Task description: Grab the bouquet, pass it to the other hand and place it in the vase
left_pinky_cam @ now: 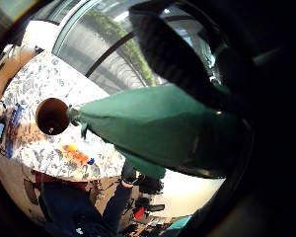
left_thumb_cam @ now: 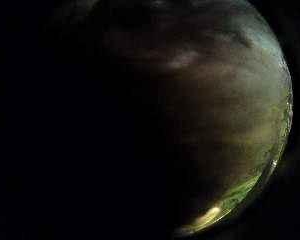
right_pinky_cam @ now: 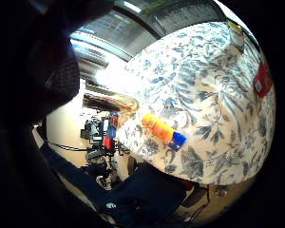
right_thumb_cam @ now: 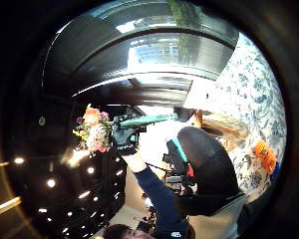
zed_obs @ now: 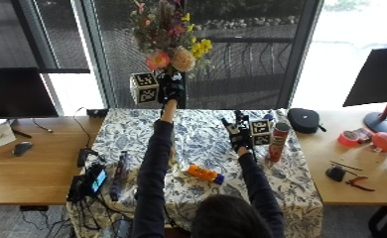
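Observation:
My left hand point(zed_obs: 171, 87) is raised high above the far side of the table and grips the bouquet point(zed_obs: 169, 35) by its wrapped stem, flowers upward. In the left little finger side palm view the green wrap point(left_pinky_cam: 158, 123) fills the middle, and its narrow end lies over the round brown mouth of the vase point(left_pinky_cam: 52, 116), which stands on the floral tablecloth point(left_pinky_cam: 49, 84). The right thumb side palm view shows the flowers point(right_thumb_cam: 92, 130) and the left hand point(right_thumb_cam: 123, 137) from afar. My right hand point(zed_obs: 239, 135) hovers over the table's right half, fingers relaxed, holding nothing.
An orange tube with a blue cap point(zed_obs: 204, 174) lies near the table's front edge. A tall red can point(zed_obs: 278, 141) stands right of my right hand, with a black case point(zed_obs: 304, 119) behind it. Devices and cables point(zed_obs: 91, 181) sit at the left edge.

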A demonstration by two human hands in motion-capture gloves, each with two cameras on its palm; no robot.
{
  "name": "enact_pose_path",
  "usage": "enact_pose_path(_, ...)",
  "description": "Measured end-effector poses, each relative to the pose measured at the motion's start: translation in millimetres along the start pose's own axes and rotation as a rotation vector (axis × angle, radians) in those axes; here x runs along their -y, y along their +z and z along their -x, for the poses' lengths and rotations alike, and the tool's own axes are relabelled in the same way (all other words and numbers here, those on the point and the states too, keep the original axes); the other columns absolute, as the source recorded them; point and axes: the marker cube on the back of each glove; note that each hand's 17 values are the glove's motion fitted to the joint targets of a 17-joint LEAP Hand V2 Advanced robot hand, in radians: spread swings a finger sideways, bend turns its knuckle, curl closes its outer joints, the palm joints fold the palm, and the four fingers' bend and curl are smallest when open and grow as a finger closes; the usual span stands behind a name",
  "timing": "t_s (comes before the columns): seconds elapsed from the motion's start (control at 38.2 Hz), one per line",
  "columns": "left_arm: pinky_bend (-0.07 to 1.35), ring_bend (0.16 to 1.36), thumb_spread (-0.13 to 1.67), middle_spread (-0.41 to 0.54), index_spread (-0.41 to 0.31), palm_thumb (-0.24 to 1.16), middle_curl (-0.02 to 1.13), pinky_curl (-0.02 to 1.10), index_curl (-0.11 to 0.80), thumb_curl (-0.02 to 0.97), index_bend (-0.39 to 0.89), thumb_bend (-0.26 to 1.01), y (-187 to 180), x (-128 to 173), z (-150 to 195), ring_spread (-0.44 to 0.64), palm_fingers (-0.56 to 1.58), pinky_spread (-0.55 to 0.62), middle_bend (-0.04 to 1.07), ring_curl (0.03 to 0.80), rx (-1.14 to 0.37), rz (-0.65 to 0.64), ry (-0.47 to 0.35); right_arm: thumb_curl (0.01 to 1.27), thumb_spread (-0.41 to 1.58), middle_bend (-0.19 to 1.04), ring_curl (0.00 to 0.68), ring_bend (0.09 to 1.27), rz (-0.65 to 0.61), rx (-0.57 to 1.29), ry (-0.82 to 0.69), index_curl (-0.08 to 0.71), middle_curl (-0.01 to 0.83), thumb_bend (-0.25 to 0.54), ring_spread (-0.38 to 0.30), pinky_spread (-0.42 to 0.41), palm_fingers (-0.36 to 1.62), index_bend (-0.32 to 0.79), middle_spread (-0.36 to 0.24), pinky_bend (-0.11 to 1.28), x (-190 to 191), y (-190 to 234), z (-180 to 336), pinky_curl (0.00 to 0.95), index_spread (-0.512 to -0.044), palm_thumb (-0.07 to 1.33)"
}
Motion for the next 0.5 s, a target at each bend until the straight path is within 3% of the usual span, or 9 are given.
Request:
enact_pose_path(0.16,0.12,0.66,1.29,-0.287,-0.212,0.89,0.68,0.26,0.656,0.322,0.19,-0.01,-3.7,4.3,8.0,-0.29,0.99,-0.11,0.63,0.470,0.001,-0.006,-0.006,0.31,1.11,0.15,0.340,0.27,-0.036,0.013,0.026,0.302,0.329,-0.037,0.050,0.240,0.08,0.10,-0.070,0.43,12.5,-9.7,-15.6,0.373,-0.362,0.64)
enact_pose_path(0.5,0.12,0.66,1.29,-0.289,-0.210,0.89,0.70,0.26,0.683,0.317,0.18,-0.01,-1.5,18.3,41.2,-0.29,0.98,-0.11,0.63,0.478,-0.012,0.023,-0.066,0.31,1.10,0.17,0.324,0.32,-0.043,0.031,0.031,0.268,0.309,-0.029,0.081,0.244,0.07,0.15,-0.033,0.46,16.6,-10.7,-34.4,0.363,-0.385,0.60)
